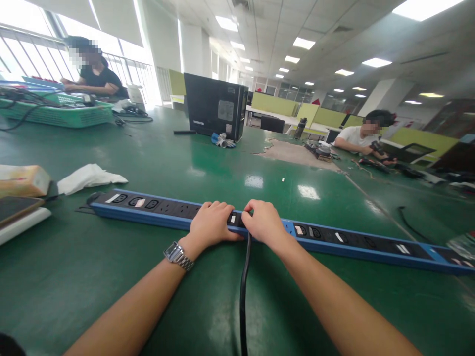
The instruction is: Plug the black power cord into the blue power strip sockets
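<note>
One black cable (243, 296) rises from the near edge of view to the right hand (264, 223), whose fingers are closed around its upper end; they hide any plug, so how well it sits cannot be told. A sideways tug on that cable could, I judge, strain the connection, and off-centre pressure could tip or slide the long power strip (237, 229), since the table (208, 306) looks smooth. The strip lies across it, sockets (152, 203) upward, under both hands.

The left hand (212, 222) is clamped on the strip: thumb along the near side, fingers over the top, a watch (178, 255) at the wrist. The right hand is curled, knuckles up. Both forearms slant inward, bringing the hands close together near the strip's middle.

Past the strip's left end lies a crumpled tissue (91, 179). Farther back, gloves (223, 141) rest before a black computer case (211, 106), with a green basket (67, 117) to the left. One person (100, 76) sits behind the basket, another (351, 137) at the far right.
</note>
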The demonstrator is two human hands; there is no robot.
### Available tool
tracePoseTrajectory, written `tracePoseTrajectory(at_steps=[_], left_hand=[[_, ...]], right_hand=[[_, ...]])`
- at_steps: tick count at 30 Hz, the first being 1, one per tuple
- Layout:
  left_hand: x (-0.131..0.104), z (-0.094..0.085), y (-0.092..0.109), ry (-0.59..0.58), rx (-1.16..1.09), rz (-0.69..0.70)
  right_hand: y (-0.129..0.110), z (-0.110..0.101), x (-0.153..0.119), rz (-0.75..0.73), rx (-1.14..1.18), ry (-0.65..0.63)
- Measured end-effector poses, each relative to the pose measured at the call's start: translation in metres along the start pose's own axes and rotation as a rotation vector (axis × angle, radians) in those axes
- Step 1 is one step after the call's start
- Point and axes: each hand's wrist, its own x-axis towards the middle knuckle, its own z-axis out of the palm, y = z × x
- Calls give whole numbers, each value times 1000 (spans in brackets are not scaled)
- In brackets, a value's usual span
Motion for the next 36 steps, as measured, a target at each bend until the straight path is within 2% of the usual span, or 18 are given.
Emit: tracePoseTrajectory(at_steps=[2,5,7,9,12,14,17,21,24,30,33,36], left_hand=[[0,0,0,0,4,3],[0,1,-1,-2,-1,7],[0,1,-2,-3,-6,10],[1,2,-3,-3,-7,11],[1,3,-4,-2,-2,10],[1,3,-5,-8,7,14],[1,2,-5,-17,16,16],[1,0,-4,-24,23,13],[1,0,-4,-32,20,18],[2,0,-4,-33,5,9],[2,0,-4,-35,-4,4],[2,1,-4,-31,-7,8]], right_hand=[[0,-8,-1,-27,44,9],[13,-35,-6,-42,217,119],[34,-55,-12,-11,290,189],[62,-67,-21,28,251,176],[102,-65,-33,85,149,82],[115,-56,-37,101,154,47],[112,-47,-38,72,165,28],[100,-51,-32,45,25,53],[103,-53,-32,67,10,42],[106,-43,-36,22,36,-2],[104,-58,-36,32,43,75],[118,-92,-40,105,111,236]])
